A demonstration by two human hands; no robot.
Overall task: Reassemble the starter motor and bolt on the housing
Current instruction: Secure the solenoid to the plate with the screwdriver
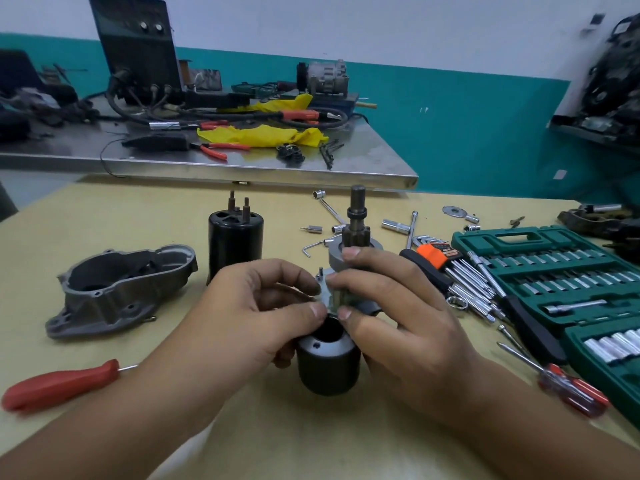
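Both hands' fingers apparently pinch gear assembly.

Back wall white above, teal band below. Near counter tan, matte. Behind it, a steel-topped bench with bright front edge, set against the wall, cluttered with cables and yellow cloth. Dark box with knobs stands at its rear. Shelf at right, blurred. Light even, soft, no hard shadows.
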